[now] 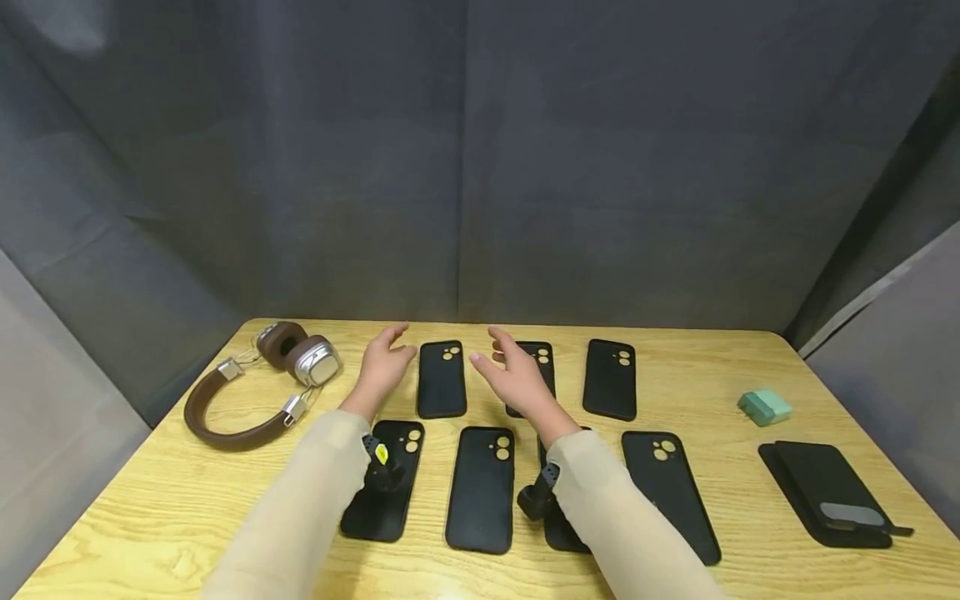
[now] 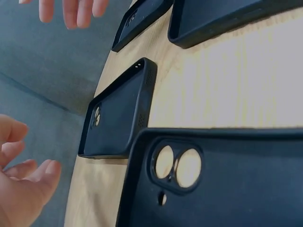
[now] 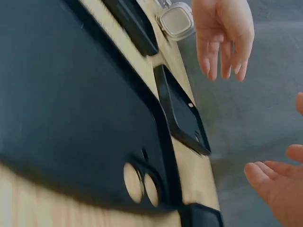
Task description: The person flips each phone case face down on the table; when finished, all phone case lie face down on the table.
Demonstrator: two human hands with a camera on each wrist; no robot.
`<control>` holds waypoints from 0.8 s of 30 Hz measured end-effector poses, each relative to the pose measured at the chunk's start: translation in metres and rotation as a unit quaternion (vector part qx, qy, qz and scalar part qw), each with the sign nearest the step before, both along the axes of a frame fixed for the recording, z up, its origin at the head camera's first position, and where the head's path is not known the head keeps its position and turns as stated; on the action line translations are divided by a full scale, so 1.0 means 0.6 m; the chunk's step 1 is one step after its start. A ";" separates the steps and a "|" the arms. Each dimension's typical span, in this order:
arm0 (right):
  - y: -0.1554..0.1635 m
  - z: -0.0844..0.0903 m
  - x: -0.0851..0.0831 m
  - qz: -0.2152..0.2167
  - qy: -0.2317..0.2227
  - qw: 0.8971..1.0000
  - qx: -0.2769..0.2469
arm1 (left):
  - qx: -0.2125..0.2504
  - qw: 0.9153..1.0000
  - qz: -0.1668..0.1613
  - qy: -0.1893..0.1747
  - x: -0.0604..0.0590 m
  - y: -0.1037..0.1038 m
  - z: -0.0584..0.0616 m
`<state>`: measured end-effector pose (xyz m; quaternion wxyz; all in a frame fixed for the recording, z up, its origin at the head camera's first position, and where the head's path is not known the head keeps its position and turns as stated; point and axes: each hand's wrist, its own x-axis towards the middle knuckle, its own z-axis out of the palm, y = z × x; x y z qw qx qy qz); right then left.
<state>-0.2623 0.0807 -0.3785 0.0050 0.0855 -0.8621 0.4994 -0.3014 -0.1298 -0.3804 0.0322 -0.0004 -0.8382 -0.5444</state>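
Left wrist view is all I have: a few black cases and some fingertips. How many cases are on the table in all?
Observer: Seven black phone cases in two rows; the hands flank the far-left case.
Operator: Is either hand holding anything?
Observer: No. The left hand and right hand both hover with fingers relaxed.
Operator: Anything else out there?
Observer: Brown headphones at the left, a small green box and a dark wallet case at the right.
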 end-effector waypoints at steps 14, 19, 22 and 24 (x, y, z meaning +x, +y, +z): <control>-0.053 -0.051 -0.030 -0.029 -0.093 0.995 -0.022 | 0.105 0.988 0.005 -0.116 -0.020 0.014 -0.023; -0.061 -0.061 -0.035 -0.025 -0.097 0.995 0.010 | 0.132 0.979 0.010 -0.153 -0.025 0.011 -0.037; -0.065 -0.062 -0.035 -0.029 -0.101 0.994 0.003 | 0.146 0.975 0.014 -0.165 -0.027 0.008 -0.042; -0.066 -0.063 -0.036 -0.034 -0.102 0.994 -0.002 | 0.152 0.973 0.013 -0.174 -0.028 0.006 -0.043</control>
